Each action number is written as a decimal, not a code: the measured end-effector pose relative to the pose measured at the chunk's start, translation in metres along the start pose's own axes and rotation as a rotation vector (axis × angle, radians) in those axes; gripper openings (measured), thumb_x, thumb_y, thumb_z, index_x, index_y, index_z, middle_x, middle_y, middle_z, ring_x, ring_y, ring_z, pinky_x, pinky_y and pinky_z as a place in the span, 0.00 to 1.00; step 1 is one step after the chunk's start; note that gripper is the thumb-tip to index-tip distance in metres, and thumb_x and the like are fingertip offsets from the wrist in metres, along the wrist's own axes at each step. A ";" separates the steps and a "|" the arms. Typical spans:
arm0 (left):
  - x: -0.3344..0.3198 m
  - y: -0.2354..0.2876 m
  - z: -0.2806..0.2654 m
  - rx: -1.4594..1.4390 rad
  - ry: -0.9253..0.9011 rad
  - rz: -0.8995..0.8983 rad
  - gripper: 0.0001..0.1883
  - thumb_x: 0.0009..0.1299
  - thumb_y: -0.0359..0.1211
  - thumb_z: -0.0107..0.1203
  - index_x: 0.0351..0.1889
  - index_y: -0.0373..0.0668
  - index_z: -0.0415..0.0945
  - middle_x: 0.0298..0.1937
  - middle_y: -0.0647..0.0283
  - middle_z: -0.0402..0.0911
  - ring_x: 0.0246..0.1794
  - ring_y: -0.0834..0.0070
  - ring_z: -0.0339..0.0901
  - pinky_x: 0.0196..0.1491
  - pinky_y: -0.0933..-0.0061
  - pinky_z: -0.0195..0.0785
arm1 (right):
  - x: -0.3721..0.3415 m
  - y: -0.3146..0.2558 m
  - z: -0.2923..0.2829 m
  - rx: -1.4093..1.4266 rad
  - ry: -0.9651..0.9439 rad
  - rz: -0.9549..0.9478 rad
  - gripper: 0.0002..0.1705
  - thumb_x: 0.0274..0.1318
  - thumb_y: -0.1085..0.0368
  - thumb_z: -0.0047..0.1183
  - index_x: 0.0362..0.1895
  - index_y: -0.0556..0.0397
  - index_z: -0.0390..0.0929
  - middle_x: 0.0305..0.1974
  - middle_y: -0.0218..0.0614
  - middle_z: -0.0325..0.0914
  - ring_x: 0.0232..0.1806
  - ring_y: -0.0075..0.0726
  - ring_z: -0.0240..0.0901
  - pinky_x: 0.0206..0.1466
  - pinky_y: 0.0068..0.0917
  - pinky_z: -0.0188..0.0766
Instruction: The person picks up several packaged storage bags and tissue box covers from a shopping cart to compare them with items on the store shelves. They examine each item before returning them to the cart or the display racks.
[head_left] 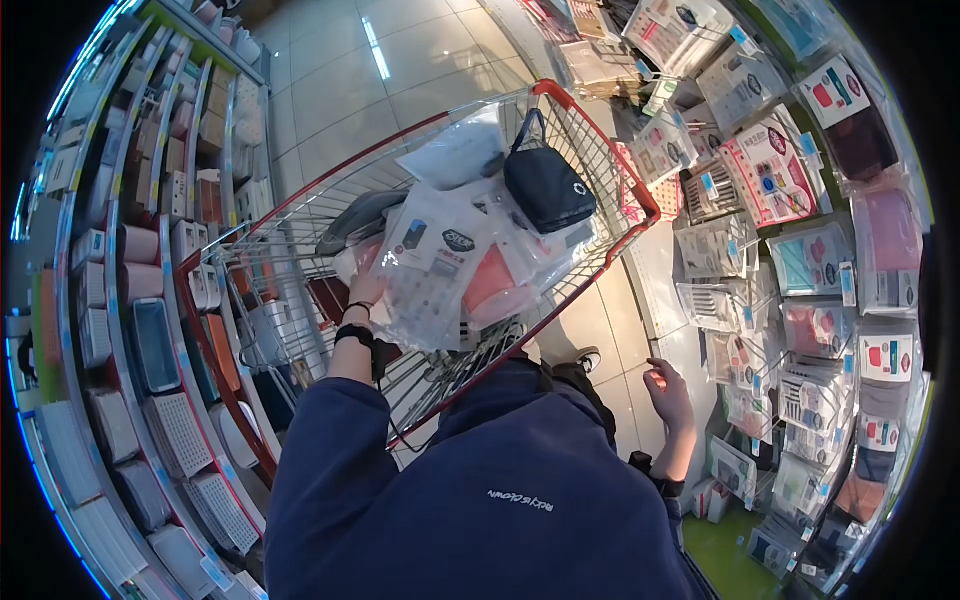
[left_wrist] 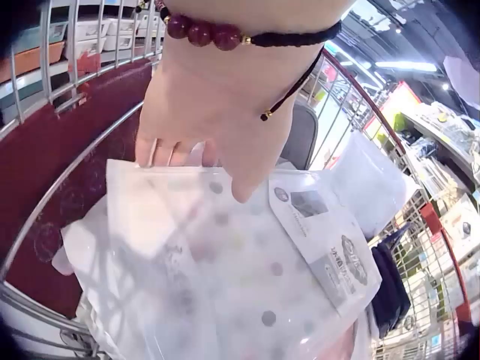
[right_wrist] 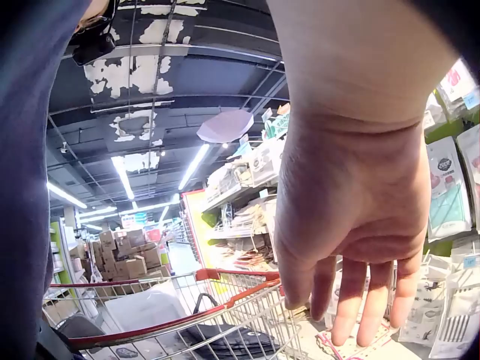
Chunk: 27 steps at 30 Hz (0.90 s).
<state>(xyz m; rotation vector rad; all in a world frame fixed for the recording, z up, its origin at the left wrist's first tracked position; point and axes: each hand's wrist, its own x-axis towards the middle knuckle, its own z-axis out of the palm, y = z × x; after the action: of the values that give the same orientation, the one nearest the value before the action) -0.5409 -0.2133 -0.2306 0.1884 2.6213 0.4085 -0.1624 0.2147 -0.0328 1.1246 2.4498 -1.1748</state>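
Note:
In the head view my left hand (head_left: 368, 282) is inside the shopping cart, at the left edge of a clear dotted plastic package (head_left: 430, 262). The left wrist view shows that hand (left_wrist: 214, 127) pinching the top edge of the dotted package (left_wrist: 232, 255), thumb in front and fingers behind. A dark blue pouch (head_left: 548, 188) and a white plastic-wrapped bag (head_left: 455, 150) lie beyond it in the cart. My right hand (head_left: 670, 395) hangs beside the cart, near the right-hand racks, holding nothing; its fingers (right_wrist: 364, 300) hang down loosely in the right wrist view.
The cart's red rim (head_left: 600, 140) surrounds the goods. Shelves of baskets and boxes (head_left: 180, 435) line the left side, and hanging packaged goods (head_left: 770, 170) line the right. A tiled aisle (head_left: 340, 90) runs ahead; stacked cartons (right_wrist: 124, 259) stand farther away.

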 end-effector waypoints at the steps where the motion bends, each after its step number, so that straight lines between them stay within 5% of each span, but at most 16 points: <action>1: 0.002 -0.012 0.013 -0.118 0.019 -0.042 0.42 0.51 0.44 0.53 0.63 0.49 0.45 0.57 0.53 0.61 0.57 0.60 0.60 0.56 0.64 0.55 | -0.001 0.003 0.000 0.012 -0.010 0.014 0.18 0.48 0.63 0.48 0.45 0.52 0.70 0.31 0.38 0.75 0.34 0.33 0.72 0.38 0.27 0.68; 7: -0.044 0.042 -0.015 -0.469 -0.252 -0.310 0.47 0.45 0.39 0.62 0.62 0.41 0.47 0.57 0.55 0.62 0.57 0.63 0.61 0.56 0.67 0.56 | -0.005 0.002 0.003 -0.003 -0.006 0.054 0.18 0.48 0.63 0.48 0.46 0.52 0.70 0.30 0.38 0.75 0.34 0.34 0.73 0.39 0.27 0.68; 10: -0.027 0.024 0.018 -0.475 0.045 0.238 0.46 0.42 0.36 0.66 0.59 0.40 0.53 0.55 0.59 0.64 0.55 0.66 0.63 0.55 0.69 0.56 | -0.004 -0.006 0.003 -0.020 0.005 0.070 0.18 0.47 0.63 0.48 0.45 0.52 0.70 0.29 0.39 0.76 0.34 0.36 0.73 0.39 0.28 0.68; 13: -0.053 0.048 0.006 -0.725 0.013 0.132 0.40 0.41 0.38 0.68 0.53 0.38 0.63 0.52 0.58 0.69 0.52 0.68 0.66 0.54 0.71 0.58 | -0.002 -0.003 0.001 0.024 -0.023 0.071 0.18 0.47 0.59 0.49 0.45 0.50 0.70 0.29 0.35 0.76 0.33 0.33 0.72 0.38 0.29 0.67; 14: -0.018 0.010 0.038 -0.505 -0.150 -0.073 0.36 0.45 0.39 0.66 0.52 0.37 0.64 0.48 0.60 0.71 0.49 0.68 0.68 0.51 0.72 0.61 | -0.002 -0.004 0.000 0.019 -0.013 0.046 0.19 0.47 0.59 0.48 0.45 0.50 0.70 0.29 0.36 0.76 0.33 0.34 0.72 0.38 0.29 0.67; 15: -0.020 0.020 0.041 -0.494 -0.179 -0.001 0.36 0.45 0.39 0.66 0.52 0.37 0.64 0.48 0.60 0.71 0.49 0.68 0.68 0.51 0.72 0.61 | -0.001 -0.004 0.000 0.012 -0.009 0.023 0.19 0.47 0.59 0.48 0.45 0.49 0.70 0.29 0.36 0.75 0.33 0.35 0.73 0.38 0.29 0.67; 17: -0.028 0.037 0.031 -0.815 -0.662 -0.326 0.39 0.48 0.43 0.65 0.55 0.37 0.58 0.48 0.60 0.70 0.45 0.66 0.69 0.46 0.61 0.65 | 0.002 0.006 0.006 -0.015 0.020 -0.023 0.20 0.48 0.57 0.47 0.46 0.49 0.69 0.28 0.36 0.76 0.32 0.36 0.73 0.38 0.29 0.68; 19: -0.038 0.064 0.040 -0.851 -0.580 -0.206 0.33 0.49 0.41 0.64 0.49 0.31 0.65 0.43 0.54 0.74 0.38 0.65 0.74 0.32 0.64 0.71 | 0.001 0.002 0.006 -0.044 0.026 -0.017 0.20 0.48 0.56 0.46 0.46 0.50 0.69 0.29 0.37 0.76 0.33 0.38 0.73 0.39 0.30 0.68; 23: 0.011 0.045 0.096 -0.767 -0.402 -0.071 0.31 0.47 0.38 0.65 0.46 0.30 0.67 0.41 0.54 0.74 0.37 0.65 0.74 0.38 0.69 0.68 | 0.000 0.010 0.015 -0.047 0.038 -0.042 0.20 0.49 0.56 0.45 0.46 0.49 0.68 0.31 0.38 0.76 0.35 0.40 0.72 0.41 0.32 0.68; 27: -0.022 0.093 0.033 -0.865 -0.228 0.054 0.29 0.46 0.34 0.64 0.44 0.29 0.68 0.41 0.54 0.74 0.39 0.66 0.73 0.41 0.71 0.66 | -0.001 0.013 0.020 -0.054 0.022 -0.047 0.20 0.48 0.57 0.46 0.46 0.50 0.67 0.33 0.39 0.76 0.36 0.40 0.72 0.42 0.32 0.68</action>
<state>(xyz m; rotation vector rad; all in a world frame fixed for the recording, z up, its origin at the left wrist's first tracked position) -0.5001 -0.1210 -0.2189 0.0089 2.0044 1.3848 -0.1551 0.2045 -0.0524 1.0767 2.5218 -1.1079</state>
